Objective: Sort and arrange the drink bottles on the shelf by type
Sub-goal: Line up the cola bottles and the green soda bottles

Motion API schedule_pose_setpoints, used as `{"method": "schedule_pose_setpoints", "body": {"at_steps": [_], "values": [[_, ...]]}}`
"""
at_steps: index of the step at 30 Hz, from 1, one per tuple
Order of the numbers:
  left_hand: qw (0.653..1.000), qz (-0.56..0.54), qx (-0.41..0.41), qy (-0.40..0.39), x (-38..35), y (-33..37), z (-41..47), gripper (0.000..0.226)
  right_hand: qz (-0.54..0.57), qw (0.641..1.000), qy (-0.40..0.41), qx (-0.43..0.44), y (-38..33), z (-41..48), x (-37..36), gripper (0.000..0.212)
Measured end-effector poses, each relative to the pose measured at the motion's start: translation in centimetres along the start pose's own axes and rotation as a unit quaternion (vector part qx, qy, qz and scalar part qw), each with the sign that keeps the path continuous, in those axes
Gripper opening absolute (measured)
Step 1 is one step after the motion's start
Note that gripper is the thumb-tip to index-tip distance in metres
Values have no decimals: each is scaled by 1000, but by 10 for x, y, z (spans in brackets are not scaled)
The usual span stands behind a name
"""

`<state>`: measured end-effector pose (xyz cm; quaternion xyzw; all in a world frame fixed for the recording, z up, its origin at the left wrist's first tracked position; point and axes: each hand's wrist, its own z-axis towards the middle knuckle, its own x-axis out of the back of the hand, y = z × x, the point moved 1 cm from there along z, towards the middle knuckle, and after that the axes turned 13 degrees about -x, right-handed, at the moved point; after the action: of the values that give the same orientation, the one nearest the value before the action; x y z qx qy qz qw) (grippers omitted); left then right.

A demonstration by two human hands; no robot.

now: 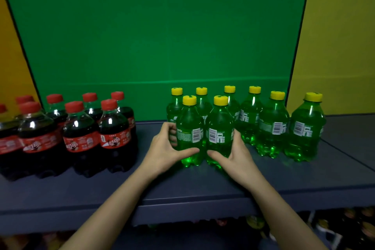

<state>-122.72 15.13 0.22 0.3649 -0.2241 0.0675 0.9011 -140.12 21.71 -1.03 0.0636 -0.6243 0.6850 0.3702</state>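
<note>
As both stand upright, long axes vertical, the left hand (pixel 162 148) grips the left bottle (pixel 188 119), the right hand (pixel 239 154) the right bottle (pixel 220 119). Both are glossy, rounded green plastic.

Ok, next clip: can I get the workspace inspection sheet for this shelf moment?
Surface: dark shelf, bare along its front.
Job's things: red-capped cola bottles grouped at left; yellow-capped green bottles grouped at right; all upright.
Clutter: nothing seen.
Hands: left hand grips the front-left green bottle; right hand grips the front-right green bottle.
Cables: nothing seen.
Surroundings: green backdrop behind; yellow walls at both sides; blurred goods on a level below.
</note>
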Motion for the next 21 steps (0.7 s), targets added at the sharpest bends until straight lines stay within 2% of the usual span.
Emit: {"method": "schedule_pose_setpoints", "body": {"at_steps": [2, 5, 11, 16, 18, 21], "values": [[999, -42, 14, -16, 7, -5, -2, 68, 19, 999, -44, -16, 1, 3, 3, 84], [995, -85, 20, -45, 14, -7, -5, 59, 20, 998, -57, -25, 0, 6, 4, 82], [999, -45, -13, -23, 7, -1, -7, 68, -11, 999, -34, 23, -6, 7, -9, 85], [997, -75, 14, -32, 15, -6, -11, 60, 61, 994, -87, -40, -1, 8, -2, 81], [996, -81, 17, -40, 18, -7, -13, 62, 55, 995, -75, -38, 0, 8, -1, 78], [998, -59, 17, -28, 16, -4, -13, 70, -15, 999, -38, 1, -6, 7, -5, 72]]}}
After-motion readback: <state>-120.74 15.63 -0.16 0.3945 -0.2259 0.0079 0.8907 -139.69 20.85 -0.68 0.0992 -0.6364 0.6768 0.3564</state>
